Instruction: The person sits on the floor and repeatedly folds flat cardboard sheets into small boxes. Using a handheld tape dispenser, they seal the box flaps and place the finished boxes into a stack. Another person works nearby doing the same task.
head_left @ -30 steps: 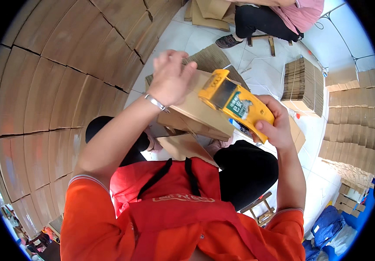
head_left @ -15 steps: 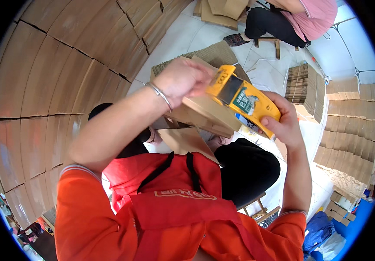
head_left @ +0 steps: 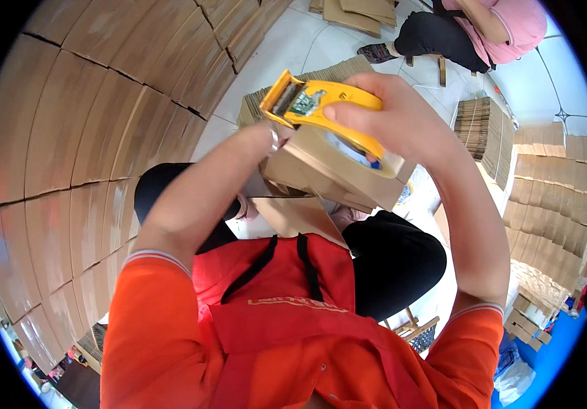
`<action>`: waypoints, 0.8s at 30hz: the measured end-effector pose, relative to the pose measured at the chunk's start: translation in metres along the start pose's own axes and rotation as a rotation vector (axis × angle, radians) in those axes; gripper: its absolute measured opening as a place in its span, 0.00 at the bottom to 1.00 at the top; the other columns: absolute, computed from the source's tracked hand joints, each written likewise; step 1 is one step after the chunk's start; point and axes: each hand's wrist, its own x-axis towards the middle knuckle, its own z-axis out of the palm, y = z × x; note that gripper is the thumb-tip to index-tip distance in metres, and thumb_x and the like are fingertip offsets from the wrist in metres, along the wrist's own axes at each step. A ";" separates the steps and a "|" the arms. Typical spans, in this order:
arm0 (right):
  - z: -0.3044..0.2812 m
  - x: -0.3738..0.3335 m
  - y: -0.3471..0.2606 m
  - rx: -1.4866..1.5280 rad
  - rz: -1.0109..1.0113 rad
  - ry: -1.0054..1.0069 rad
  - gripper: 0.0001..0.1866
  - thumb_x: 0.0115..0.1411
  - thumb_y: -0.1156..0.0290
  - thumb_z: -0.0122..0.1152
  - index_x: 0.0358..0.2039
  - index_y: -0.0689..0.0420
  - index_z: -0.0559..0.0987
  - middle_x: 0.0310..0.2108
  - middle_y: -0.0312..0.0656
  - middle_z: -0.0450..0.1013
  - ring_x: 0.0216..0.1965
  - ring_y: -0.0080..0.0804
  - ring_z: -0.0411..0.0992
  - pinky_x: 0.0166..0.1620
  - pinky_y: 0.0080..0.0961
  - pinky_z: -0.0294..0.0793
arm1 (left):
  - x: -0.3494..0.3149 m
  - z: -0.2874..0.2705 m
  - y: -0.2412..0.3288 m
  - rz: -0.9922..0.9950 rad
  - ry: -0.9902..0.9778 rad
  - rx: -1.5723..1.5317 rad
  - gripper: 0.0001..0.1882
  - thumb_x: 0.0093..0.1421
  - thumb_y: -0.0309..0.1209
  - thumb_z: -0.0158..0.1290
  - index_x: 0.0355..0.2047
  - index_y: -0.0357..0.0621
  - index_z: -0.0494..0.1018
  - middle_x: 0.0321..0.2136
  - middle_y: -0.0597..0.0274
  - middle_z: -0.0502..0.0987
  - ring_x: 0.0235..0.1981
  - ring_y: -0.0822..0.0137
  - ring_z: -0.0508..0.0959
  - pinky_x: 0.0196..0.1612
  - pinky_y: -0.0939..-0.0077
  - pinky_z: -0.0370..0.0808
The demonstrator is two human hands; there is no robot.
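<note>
My right hand point(head_left: 392, 112) is wrapped round a yellow tape dispenser point(head_left: 344, 95) with a green label on its side. A tape roll point(head_left: 356, 151) shows at its lower edge, and the cutting end points left. Below the dispenser stands a brown cardboard box point(head_left: 337, 178), partly covered by it. My left hand point(head_left: 274, 136), below a silver-coloured bracelet at the wrist, is down by the box's left side. The dispenser's head and the wrist hide its fingers. On my lap level, a cardboard flap point(head_left: 297, 217) lies between my legs.
Stacked cardboard point(head_left: 55, 129) forms a wall on the left. Flat cardboard bundles stand behind the box point(head_left: 348, 68) and at right point(head_left: 479, 133); more stacks point(head_left: 552, 184) line the far right. A person in pink point(head_left: 511, 27) sits at upper right.
The tape dispenser has moved up and left in my right hand and now lies more level, its head over my left wrist. My left hand has dropped from beside the dispenser to the box's left side.
</note>
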 end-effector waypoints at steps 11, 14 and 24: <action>0.005 -0.005 0.016 0.138 -0.019 0.053 0.28 0.52 0.51 0.68 0.40 0.65 0.81 0.30 0.46 0.78 0.31 0.29 0.76 0.38 0.26 0.75 | -0.049 -0.009 0.023 0.354 -0.256 0.438 0.19 0.60 0.37 0.48 0.49 0.48 0.74 0.38 0.56 0.81 0.43 0.59 0.78 0.48 0.68 0.74; 0.005 -0.003 0.015 0.101 -0.033 0.065 0.28 0.51 0.50 0.67 0.40 0.65 0.81 0.29 0.46 0.78 0.31 0.30 0.77 0.38 0.26 0.75 | -0.092 -0.058 0.071 0.204 -0.619 0.114 0.29 0.50 0.35 0.66 0.53 0.43 0.73 0.44 0.61 0.79 0.47 0.69 0.75 0.53 0.72 0.71; -0.012 -0.014 0.014 0.197 0.040 -0.133 0.28 0.58 0.53 0.64 0.51 0.62 0.77 0.39 0.44 0.78 0.41 0.30 0.76 0.46 0.24 0.74 | -0.094 -0.039 0.077 0.205 -0.773 -0.177 0.36 0.47 0.34 0.72 0.57 0.41 0.71 0.52 0.62 0.76 0.53 0.69 0.74 0.59 0.70 0.69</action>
